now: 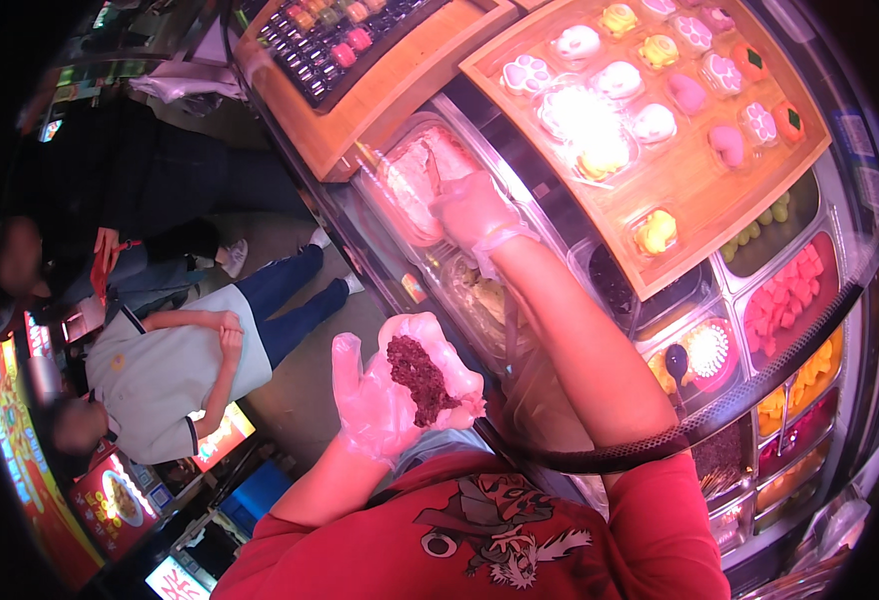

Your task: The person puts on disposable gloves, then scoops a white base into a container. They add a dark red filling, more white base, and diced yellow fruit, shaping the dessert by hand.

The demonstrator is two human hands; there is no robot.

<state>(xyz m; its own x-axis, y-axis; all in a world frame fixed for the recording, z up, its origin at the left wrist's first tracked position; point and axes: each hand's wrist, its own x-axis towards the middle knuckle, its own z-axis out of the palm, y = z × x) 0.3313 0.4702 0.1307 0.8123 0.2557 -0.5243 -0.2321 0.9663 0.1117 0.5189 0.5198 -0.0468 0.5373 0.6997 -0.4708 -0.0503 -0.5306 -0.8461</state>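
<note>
My left hand (383,405), in a clear plastic glove, holds a flattened piece of pale soft dough (439,345) on its palm and fingers. A dark, grainy filling (418,379) lies along the middle of the dough. My right hand (477,210), also gloved, reaches into a clear plastic container (379,202) of pale, creamy food (409,176). Its fingertips are at the food; whether they grip any of it is hidden. Just nearer to me is another clear container holding yellowish food (481,296).
A wooden tray (679,262) of animal- and paw-shaped sweets stands at right, another wooden tray (319,142) at top. Metal pans hold green grapes (758,225), red cubes (788,292) and yellow cubes (807,375). A dark-edged curved clear guard crosses near my right arm. People stand at left.
</note>
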